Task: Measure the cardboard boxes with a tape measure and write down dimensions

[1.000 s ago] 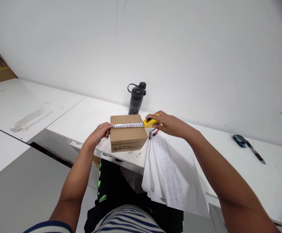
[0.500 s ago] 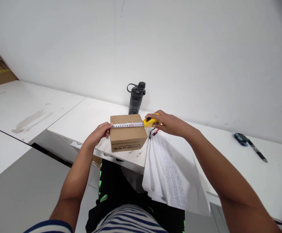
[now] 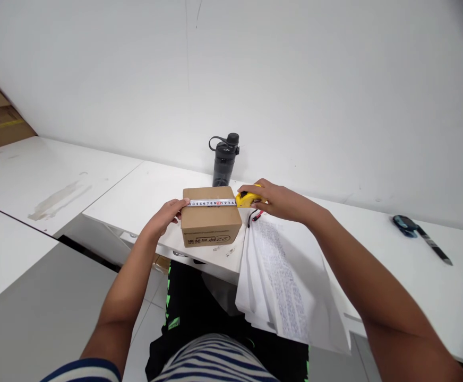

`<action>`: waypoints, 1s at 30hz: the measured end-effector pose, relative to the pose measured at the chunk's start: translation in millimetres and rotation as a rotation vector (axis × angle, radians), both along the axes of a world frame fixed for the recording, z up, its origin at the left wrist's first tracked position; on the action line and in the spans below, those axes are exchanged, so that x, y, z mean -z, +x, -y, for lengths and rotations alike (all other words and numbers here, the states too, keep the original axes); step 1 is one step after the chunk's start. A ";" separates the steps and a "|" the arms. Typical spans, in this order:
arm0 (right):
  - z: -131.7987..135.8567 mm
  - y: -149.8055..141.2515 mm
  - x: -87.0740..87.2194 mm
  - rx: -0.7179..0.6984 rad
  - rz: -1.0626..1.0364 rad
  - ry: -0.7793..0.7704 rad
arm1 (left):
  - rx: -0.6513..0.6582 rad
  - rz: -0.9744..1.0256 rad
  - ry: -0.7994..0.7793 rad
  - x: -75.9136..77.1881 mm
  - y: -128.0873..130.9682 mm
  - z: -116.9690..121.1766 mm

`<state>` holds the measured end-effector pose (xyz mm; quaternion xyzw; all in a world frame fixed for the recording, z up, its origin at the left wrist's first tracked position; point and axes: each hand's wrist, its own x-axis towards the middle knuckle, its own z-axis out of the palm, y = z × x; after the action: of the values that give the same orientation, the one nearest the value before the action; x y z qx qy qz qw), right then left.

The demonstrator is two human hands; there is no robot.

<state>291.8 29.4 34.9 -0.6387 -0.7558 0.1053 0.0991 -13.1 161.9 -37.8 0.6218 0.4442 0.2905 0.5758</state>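
A small brown cardboard box (image 3: 211, 218) with dark printing on its front sits near the front edge of the white table. Across its top lies the numbered blade of a tape measure, running from left to right. My left hand (image 3: 169, 214) is closed at the box's left edge, its fingertips pinching the blade's end and hiding the first marks. At the right edge, my right hand (image 3: 269, 199) grips the yellow case of the tape measure (image 3: 246, 198), which touches or nearly touches the box.
Behind the box a dark water bottle (image 3: 224, 162) stands near the wall. Printed sheets (image 3: 283, 281) hang over the front edge, with a red-and-black pen (image 3: 257, 216) at their top. A dark tool with a round head (image 3: 405, 225) lies at right. Large cartons (image 3: 0, 119) are at far left.
My left fingertips have slid slightly to the right over the box's top edge. My right hand and the tape case hold nearly the same place. The whole view has shifted slightly.
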 end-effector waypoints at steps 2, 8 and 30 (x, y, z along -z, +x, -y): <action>2.3 -0.5 -2.3 -0.018 -0.001 0.017 | 0.054 -0.073 0.079 -10.0 -5.0 -0.7; 44.0 4.8 -9.1 0.020 0.051 0.184 | 0.003 0.035 0.205 -60.4 -30.8 13.5; 88.7 49.4 117.3 0.100 -0.182 0.301 | 0.379 0.327 0.186 16.9 139.3 159.1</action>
<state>341.2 -59.3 -82.4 -0.6410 -0.7184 0.0434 0.2668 126.2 2.8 -54.7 0.6890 0.1923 0.3135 0.6245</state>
